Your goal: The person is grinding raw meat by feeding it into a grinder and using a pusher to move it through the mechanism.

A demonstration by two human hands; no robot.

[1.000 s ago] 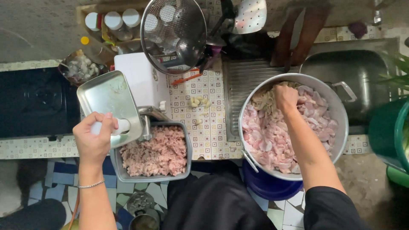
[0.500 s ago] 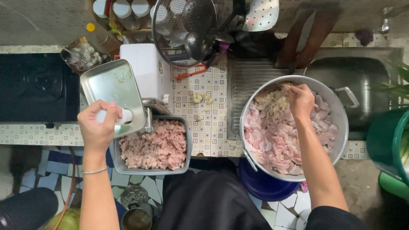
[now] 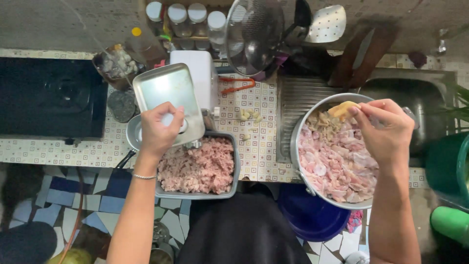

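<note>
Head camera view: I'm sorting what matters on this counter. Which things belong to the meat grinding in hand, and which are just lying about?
In use: left hand on the pusher over the grinder tray; pan of ground meat; right hand holding a pale piece above the pot of raw meat.

Lying about: strainer, jars, garlic cloves, stove, sink.

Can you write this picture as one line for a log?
left hand: gripping white pusher on grinder tray | right hand: holding pale meat piece over pot
</note>
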